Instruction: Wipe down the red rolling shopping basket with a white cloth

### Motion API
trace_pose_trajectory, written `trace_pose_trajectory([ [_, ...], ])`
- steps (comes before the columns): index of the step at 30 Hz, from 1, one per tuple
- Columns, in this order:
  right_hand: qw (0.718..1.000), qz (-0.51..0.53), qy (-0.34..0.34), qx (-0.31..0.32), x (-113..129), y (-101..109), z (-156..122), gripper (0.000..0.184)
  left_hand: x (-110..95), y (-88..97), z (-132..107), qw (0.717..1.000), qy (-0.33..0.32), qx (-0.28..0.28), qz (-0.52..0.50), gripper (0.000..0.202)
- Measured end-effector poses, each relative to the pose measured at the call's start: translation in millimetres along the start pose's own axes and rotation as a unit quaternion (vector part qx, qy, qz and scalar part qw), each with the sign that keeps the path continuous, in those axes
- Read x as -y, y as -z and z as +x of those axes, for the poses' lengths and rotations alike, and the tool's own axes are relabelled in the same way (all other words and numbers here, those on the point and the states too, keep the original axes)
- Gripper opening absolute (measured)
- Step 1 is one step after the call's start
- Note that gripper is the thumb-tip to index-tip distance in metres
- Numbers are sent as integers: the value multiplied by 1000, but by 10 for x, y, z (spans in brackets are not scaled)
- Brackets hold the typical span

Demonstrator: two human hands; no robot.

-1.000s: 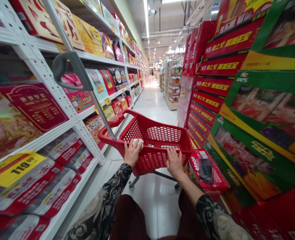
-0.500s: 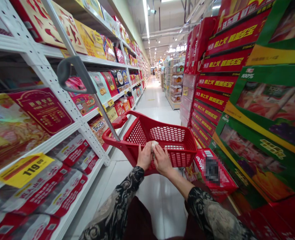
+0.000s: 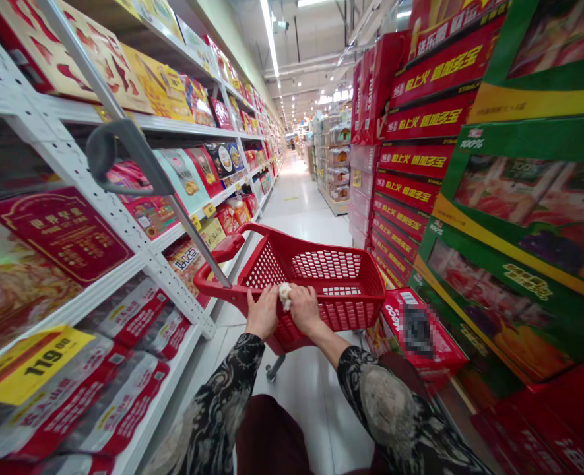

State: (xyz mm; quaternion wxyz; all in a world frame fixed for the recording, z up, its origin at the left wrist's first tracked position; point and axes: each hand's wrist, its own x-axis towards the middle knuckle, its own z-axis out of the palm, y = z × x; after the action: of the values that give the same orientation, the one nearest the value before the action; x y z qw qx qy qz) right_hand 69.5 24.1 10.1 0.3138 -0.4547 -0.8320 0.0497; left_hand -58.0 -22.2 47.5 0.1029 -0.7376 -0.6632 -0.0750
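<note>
A red plastic shopping basket on wheels (image 3: 348, 315) stands right in front of me, its mesh sides full of holes and nothing visible inside it. My left hand (image 3: 262, 313) grips its near rim, left of the middle. Close by on the same rim, my right hand (image 3: 303, 309) holds a crumpled white cloth or tissue (image 3: 285, 297) pressed against the plastic. The cloth sticks out on the side towards my left hand. From the basket's left end a metal pole (image 3: 195, 234) with a grey handle (image 3: 140, 158) rises, leaning left.
White shelving (image 3: 183, 290) with boxed goods and bottle packs lines the left. Stacked red drink cartons (image 3: 415, 158) and green juice boxes (image 3: 514, 218) rise on the right. A red box (image 3: 395, 307) sits low beside the basket. The tiled aisle (image 3: 294, 191) runs ahead.
My hands have moved apart: the left one has slid left along the rim, and the right has shifted slightly left with the cloth, which shows more. The view has turned slightly right.
</note>
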Motion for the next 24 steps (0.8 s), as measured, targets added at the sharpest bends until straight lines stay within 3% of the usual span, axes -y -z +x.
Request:
trace_pose_trajectory([
  [4, 998, -55, -35, -25, -464, 184, -243, 26, -60, -44, -32, 999, 7, -16, 26, 60],
  [10, 979, -122, -127, -106, -1264, 720, -650, 22, -132, -66, -44, 999, 31, -13, 33, 62],
  [13, 964, -180, -145, -133, -1540, 927, -748, 20, -160, -75, -49, 999, 37, -15, 33, 63],
  [16, 967, -202, -109, -112, -1559, 901, -743, 23, -196, -91, -53, 998, 46, -22, 32, 64],
  [19, 982, -166, -53, -79, -1333, 674, -671, 37, -222, -101, -49, 998, 54, -26, 30, 65],
  [24, 983, -123, -109, -84, -1068, 404, -599, 55, -208, -96, -41, 998, 50, -27, 31, 65],
])
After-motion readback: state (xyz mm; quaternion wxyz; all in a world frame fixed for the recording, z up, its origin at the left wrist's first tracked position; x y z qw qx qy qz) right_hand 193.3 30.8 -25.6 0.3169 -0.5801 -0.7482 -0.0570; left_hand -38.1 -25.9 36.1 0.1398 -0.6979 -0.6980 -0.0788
